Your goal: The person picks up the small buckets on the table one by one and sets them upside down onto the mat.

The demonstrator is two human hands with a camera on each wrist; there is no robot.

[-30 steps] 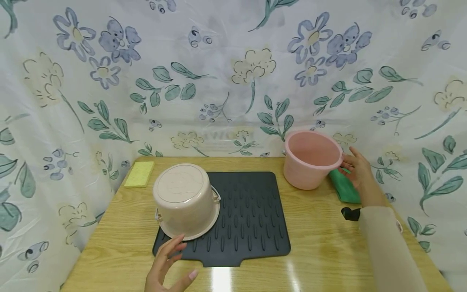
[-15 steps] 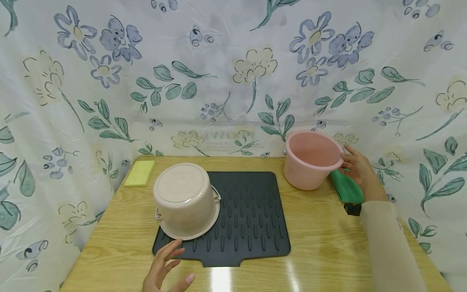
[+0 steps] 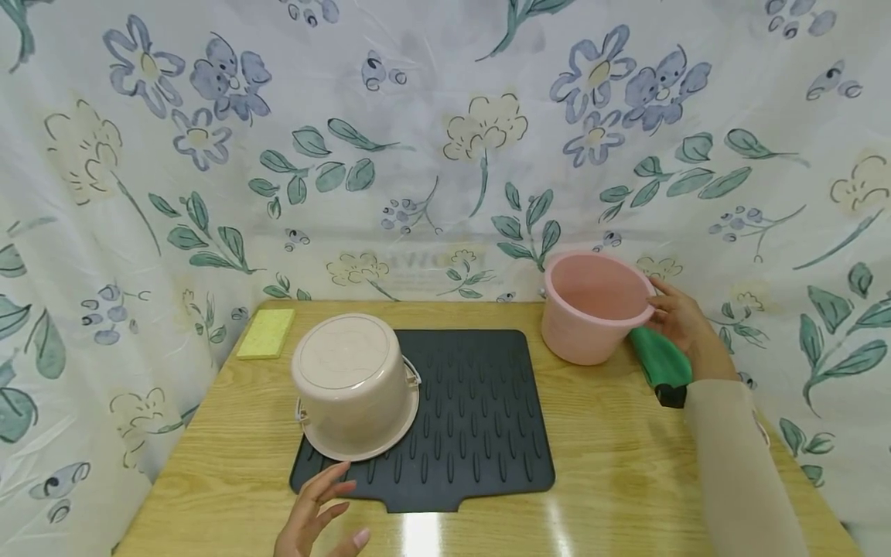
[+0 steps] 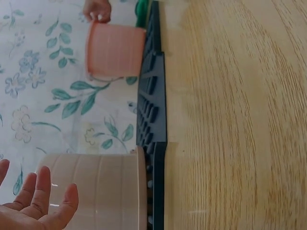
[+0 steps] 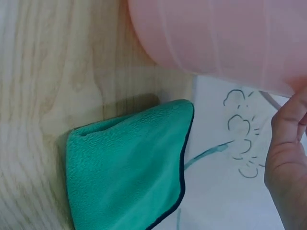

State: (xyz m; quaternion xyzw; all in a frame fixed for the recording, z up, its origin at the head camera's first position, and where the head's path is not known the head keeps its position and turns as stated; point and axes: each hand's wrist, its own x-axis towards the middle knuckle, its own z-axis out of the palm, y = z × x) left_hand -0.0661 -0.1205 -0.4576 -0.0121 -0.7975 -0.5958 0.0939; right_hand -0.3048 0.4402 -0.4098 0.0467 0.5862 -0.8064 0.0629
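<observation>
An upside-down beige bucket (image 3: 348, 394) with a wire handle sits on the left part of the black ridged drying mat (image 3: 473, 418). In front of it my left hand (image 3: 316, 510) hovers, fingers loosely bent and spread, holding nothing; the left wrist view shows those fingers (image 4: 42, 194) beside the bucket's wall. At the back right, a pink bucket (image 3: 588, 336) stands upright with its mouth up. My right hand (image 3: 685, 325) grips its rim on the right side, and the right wrist view catches only part of that hand (image 5: 288, 148) against the wall.
A folded green cloth (image 5: 129, 167) with a dark edge lies right of the pink bucket, partly under my right forearm in the head view. A yellow sponge (image 3: 266, 333) lies at the table's back left. A floral curtain (image 3: 431, 155) hangs behind the wooden table (image 3: 599, 456).
Both hands have shifted only slightly; the right hand stays at the pink bucket's rim with its fingers a little closer in. The buckets have stayed in place.
</observation>
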